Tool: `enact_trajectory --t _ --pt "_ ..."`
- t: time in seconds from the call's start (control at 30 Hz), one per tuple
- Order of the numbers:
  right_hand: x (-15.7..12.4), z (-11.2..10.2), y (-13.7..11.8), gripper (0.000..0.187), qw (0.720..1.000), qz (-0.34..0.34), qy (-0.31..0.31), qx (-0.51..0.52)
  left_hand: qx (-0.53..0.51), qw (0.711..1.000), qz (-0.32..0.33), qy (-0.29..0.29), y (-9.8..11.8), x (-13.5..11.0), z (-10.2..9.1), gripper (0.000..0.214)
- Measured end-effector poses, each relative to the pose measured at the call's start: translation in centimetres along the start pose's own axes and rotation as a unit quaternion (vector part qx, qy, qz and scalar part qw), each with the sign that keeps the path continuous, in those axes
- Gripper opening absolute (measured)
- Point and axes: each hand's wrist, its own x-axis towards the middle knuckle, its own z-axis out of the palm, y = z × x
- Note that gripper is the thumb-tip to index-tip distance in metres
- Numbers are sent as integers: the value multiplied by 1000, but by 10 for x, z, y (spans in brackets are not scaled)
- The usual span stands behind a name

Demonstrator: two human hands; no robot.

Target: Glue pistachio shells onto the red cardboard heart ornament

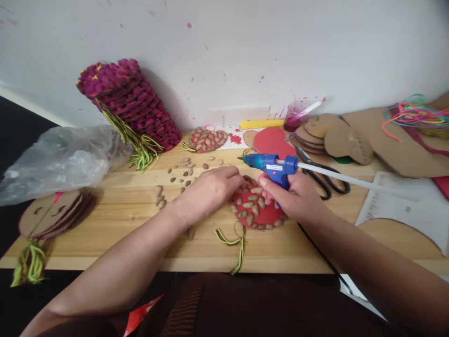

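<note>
My right hand (294, 199) grips a blue hot glue gun (273, 166) with a white glue stick out its back, nozzle pointing left above a red heart-shaped card (264, 216) covered with brown seeds. My left hand (210, 187) rests on the card's left edge, fingers curled and pressed down on the seeds; whether it pinches one is hidden. A green-yellow string tassel (235, 245) hangs from the card toward the table's front edge. Loose seeds (184, 171) lie scattered just beyond my left hand.
A leaning stack of finished purple-red pieces (131, 103) stands at the back left beside a clear plastic bag (59, 159). Cardboard discs (52, 213) sit at the left edge. Black scissors (324, 180), cardboard cut-outs (333, 135), a finished seed heart (206, 139) and coloured cords (417, 114) lie behind and right.
</note>
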Motion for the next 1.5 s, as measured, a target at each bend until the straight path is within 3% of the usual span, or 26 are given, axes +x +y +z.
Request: enact_trajectory --t 0.13,0.33,0.5,0.63,1.5 --pt "0 0 1 18 1000 -7 6 7 17 1000 8 -4 1 1 0 20" --pt "0 2 8 28 1000 -24 -9 -8 58 998 17 -27 1 2 0 21" --pt "-1 3 11 18 998 -59 2 -20 64 997 21 -37 0 2 2 22" --pt "-1 4 11 21 996 -72 9 -48 69 997 28 -34 0 2 3 20" --pt "-1 5 12 20 997 -69 8 -40 104 993 34 -41 0 2 5 20"
